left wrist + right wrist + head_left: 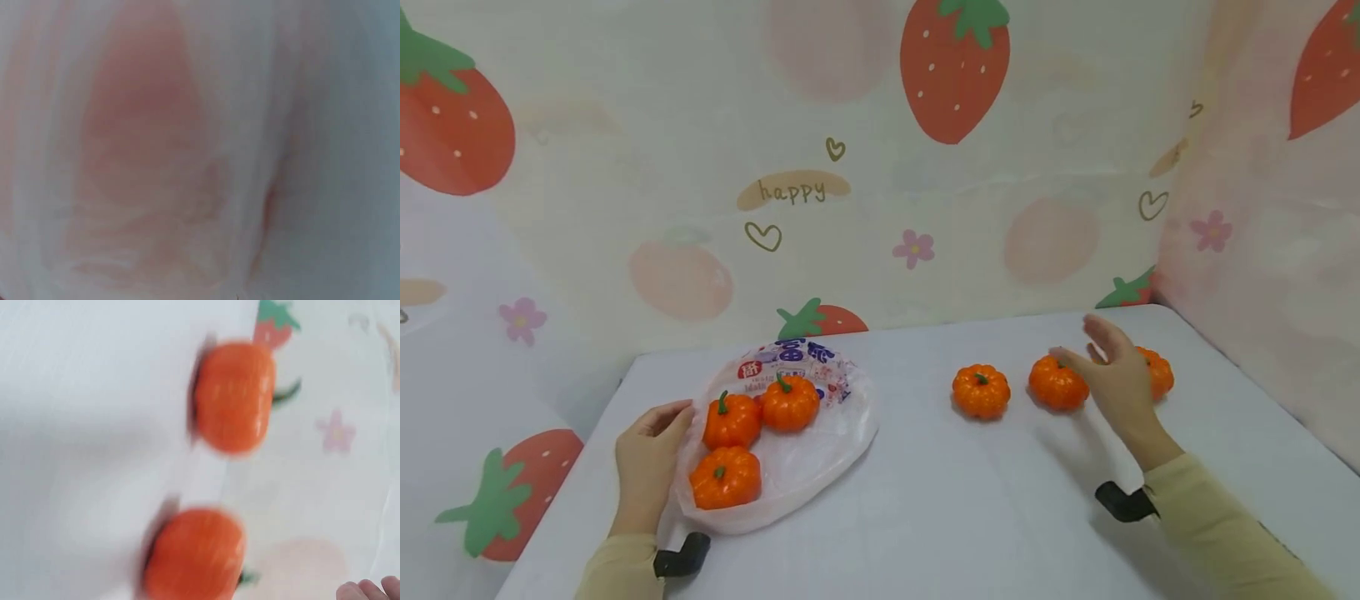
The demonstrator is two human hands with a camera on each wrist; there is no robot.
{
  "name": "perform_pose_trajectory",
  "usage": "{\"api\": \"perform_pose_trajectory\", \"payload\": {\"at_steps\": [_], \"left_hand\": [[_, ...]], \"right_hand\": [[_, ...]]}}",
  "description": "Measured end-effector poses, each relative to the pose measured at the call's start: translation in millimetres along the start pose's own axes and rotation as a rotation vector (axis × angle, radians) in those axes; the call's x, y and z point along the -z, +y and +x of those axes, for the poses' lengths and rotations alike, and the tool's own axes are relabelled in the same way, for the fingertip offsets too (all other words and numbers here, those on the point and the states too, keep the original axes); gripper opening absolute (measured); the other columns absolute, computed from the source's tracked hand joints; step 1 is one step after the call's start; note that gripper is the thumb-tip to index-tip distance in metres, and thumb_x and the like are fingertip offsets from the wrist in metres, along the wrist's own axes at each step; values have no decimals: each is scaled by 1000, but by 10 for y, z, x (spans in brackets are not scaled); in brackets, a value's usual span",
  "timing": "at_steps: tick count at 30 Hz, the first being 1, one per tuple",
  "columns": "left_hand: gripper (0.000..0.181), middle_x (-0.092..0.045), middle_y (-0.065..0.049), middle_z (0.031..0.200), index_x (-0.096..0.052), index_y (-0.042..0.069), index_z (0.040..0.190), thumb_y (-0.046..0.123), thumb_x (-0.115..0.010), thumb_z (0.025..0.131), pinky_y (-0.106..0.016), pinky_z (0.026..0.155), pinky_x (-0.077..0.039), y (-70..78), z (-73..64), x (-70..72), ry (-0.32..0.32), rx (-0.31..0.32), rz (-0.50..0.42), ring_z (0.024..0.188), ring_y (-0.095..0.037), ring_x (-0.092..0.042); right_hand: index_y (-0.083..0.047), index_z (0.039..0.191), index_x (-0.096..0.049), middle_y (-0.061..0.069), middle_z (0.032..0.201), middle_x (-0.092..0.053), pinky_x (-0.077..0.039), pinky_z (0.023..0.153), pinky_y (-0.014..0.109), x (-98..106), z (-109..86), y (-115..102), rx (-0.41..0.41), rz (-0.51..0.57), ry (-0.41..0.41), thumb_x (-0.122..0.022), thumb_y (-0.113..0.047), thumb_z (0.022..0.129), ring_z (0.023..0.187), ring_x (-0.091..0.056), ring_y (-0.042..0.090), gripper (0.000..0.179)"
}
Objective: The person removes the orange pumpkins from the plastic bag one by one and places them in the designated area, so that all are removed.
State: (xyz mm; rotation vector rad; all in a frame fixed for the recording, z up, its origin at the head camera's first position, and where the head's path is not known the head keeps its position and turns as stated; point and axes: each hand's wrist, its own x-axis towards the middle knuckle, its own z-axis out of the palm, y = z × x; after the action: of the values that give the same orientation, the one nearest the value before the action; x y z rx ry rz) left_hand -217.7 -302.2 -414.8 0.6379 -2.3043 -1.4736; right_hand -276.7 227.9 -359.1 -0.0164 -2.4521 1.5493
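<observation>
A translucent white plastic bag (808, 471) with purple and red print lies open at the left of the table. Inside it sit three small orange pumpkins, one near the back (791, 405) and two along the left side. My left hand (649, 454) pinches the bag's left edge between thumb and fingers. Blurred film from the bag (150, 187) fills the left wrist view. On the right, my right hand (1116, 379) is raised with fingers spread and nothing in them. It overlaps a middle pumpkin (1054, 385) and partly hides the rightmost pumpkin (1159, 375).
Another pumpkin (981, 392) stands on the white table (925, 517), between the bag and the right hand. Two pumpkins show in the right wrist view, the upper one (234, 397) with its stem visible. A strawberry-patterned cloth (880, 183) backs the table.
</observation>
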Motion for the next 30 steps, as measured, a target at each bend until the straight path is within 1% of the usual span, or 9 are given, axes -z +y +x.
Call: {"api": "perform_pose_trajectory", "payload": {"at_steps": [1, 3, 7, 12, 16, 20, 24, 27, 30], "left_hand": [[51, -61, -4, 136, -64, 17, 131, 53, -55, 96, -1, 82, -46, 8, 2, -6, -2, -1, 1, 107, -3, -55], [50, -61, -4, 136, -64, 17, 131, 53, -55, 97, -1, 82, -46, 24, 3, -17, -1, -1, 2, 108, -4, -55], [50, -61, -4, 136, -64, 17, 131, 52, -55, 97, -1, 82, -46, 32, 5, -34, 0, -7, -3, 108, -6, -56], [51, -61, -3, 136, -64, 18, 131, 54, -55, 96, -2, 84, -47, 18, 11, -34, -4, -6, -11, 110, -6, -55], [51, -61, -4, 136, -64, 18, 131, 54, -56, 96, -2, 83, -47, 8, -3, -16, 0, 5, -11, 109, -6, -56], [51, -62, -4, 135, -64, 17, 130, 53, -56, 96, -1, 82, -46, -3, -9, -7, 3, 4, -12, 107, -5, -56], [50, -62, -4, 134, -65, 16, 130, 53, -56, 96, -1, 82, -46, -4, -4, -14, 10, -6, -18, 106, -3, -56], [50, -62, -5, 135, -65, 16, 129, 52, -57, 96, -2, 83, -46, 6, 0, -20, 6, -14, -23, 106, -3, -56], [50, -62, -5, 135, -65, 16, 130, 52, -56, 96, -2, 84, -47, 17, 0, -16, 3, -17, -18, 108, -4, -57]], "right_hand": [[-5, 155, -30, 15, 160, -34, -38, 115, 39, -93, -36, -55, 15, 40, -33, -75, -38, 88, 146, -36, 32, 86], [-5, 152, -35, 14, 158, -39, -38, 113, 37, -297, -92, -139, 62, 90, -101, -76, -31, 88, 146, -38, 30, 81], [-7, 149, -42, 13, 154, -44, -41, 112, 40, -696, -183, -269, 83, 154, -236, -79, -26, 86, 145, -40, 30, 76], [-9, 145, -48, 9, 151, -49, -43, 110, 40, -1178, -286, -441, 83, 222, -327, -83, -28, 81, 142, -45, 27, 75], [-6, 142, -52, 11, 149, -51, -41, 112, 43, -1564, -396, -589, 96, 276, -379, -83, -22, 80, 141, -47, 28, 72], [-6, 139, -54, 12, 147, -53, -42, 111, 44, -1896, -518, -709, 112, 266, -464, -83, -22, 81, 139, -48, 30, 68], [-4, 140, -53, 15, 145, -55, -43, 111, 46, -2192, -614, -790, 141, 233, -568, -83, -26, 81, 137, -49, 34, 70], [-1, 141, -52, 16, 145, -54, -43, 110, 47, -2387, -686, -856, 132, 223, -618, -83, -24, 81, 136, -50, 35, 71], [0, 140, -52, 15, 144, -55, -47, 108, 43, -2563, -768, -925, 105, 187, -647, -84, -23, 80, 133, -53, 33, 71]]}}
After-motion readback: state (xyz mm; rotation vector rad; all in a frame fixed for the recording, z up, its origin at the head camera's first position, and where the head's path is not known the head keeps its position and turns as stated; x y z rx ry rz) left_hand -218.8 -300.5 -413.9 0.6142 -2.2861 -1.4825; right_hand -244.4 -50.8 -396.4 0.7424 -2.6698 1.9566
